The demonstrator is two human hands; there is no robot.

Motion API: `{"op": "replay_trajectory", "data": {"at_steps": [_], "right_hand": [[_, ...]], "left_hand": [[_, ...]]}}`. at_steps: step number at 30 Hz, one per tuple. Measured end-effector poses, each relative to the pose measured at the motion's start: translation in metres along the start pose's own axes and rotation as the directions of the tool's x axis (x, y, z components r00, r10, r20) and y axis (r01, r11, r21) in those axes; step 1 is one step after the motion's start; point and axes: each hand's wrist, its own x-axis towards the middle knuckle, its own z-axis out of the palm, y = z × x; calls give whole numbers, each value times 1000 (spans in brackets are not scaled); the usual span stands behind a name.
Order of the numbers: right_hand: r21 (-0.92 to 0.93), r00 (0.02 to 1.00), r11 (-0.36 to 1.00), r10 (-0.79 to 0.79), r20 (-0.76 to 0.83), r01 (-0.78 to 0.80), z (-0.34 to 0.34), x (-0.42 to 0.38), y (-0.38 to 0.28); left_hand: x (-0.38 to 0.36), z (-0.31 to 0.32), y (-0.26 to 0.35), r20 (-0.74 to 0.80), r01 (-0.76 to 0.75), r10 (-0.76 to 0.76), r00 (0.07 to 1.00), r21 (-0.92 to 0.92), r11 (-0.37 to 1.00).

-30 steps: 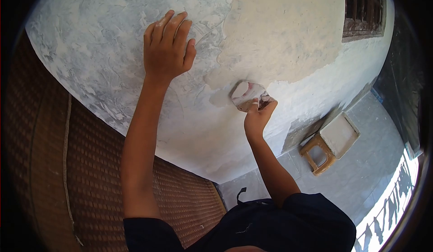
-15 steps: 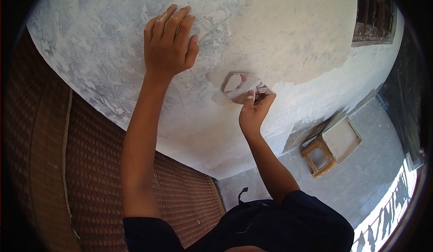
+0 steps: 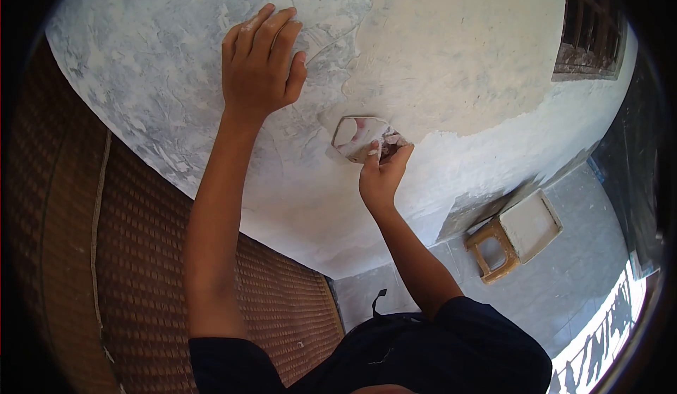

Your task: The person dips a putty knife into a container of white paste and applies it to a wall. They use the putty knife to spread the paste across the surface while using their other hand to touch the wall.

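Two hands are working the wall [image 3: 176, 98]: my left hand [image 3: 259, 63] is resting flat, my right hand [image 3: 379, 175] is pinching a thin, stiff, light scraper [image 3: 356, 138] by its lower edge, blade against wet plaster near the wall's middle.

The dark wooden window grille [image 3: 591, 27] at far right is cut off by the lens edge; the right hand [image 3: 381, 179] hides the smeared flat scraper blade's [image 3: 358, 137] handle.

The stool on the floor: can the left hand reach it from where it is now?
Probably not. The left hand is pressed flat on the wall, and the stool stands on the floor beyond the right arm.
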Motion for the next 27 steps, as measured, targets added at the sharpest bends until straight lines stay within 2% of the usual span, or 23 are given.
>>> {"op": "replay_trajectory", "data": {"at_steps": [6, 8, 11, 12, 14, 18, 20, 22, 23, 25, 26, 27], "right_hand": [[3, 986, 995, 98, -135, -99, -38, -12, 18], [47, 987, 992, 120, -102, -116, -32, -10, 5], [35, 997, 996, -78, -7, 79, -12, 3, 5], [36, 997, 996, -80, -4, 80, -12, 3, 6], [-63, 1000, 998, 0, 15, 1, -15, 1, 9], [15, 993, 994, 106, -47, -105, -46, -16, 26], [6, 998, 999, 48, -36, -48, -51, -9, 15], [-106, 970, 968, -216, 113, 228, -49, 15, -2], [-67, 946, 956, -272, 175, 287, -47, 32, -15], [-61, 799, 892, -368, 476, 447, -51, 71, -46], [-61, 796, 890, -371, 478, 452, -50, 86, -61], [-107, 683, 781, -459, 569, 615, -49, 99, -77]], "left_hand": [[0, -1, 1, -8, 14, -14, 1000, -1, 1000], [0, 0, 1, -5, 18, -18, 1000, -5, 1000], [-1, 0, 0, -23, 2, -2, 1000, -3, 1000], [-1, -1, 0, -3, 6, -6, 1000, -15, 1000], [-2, -2, 0, 17, 8, -7, 1000, -26, 1000], [-2, 0, 0, -4, 29, -29, 1000, -33, 999], [-2, 0, 1, -7, 35, -35, 999, -39, 999], [-1, -1, 1, 0, 38, -38, 999, -49, 998], [-1, -2, 1, 2, 38, -38, 999, -44, 998], [-1, -3, 2, 7, 43, -43, 999, -51, 998], [0, -3, 1, 3, 47, -47, 999, -48, 998], [-1, -3, 2, 2, 48, -47, 999, -54, 997]]}}
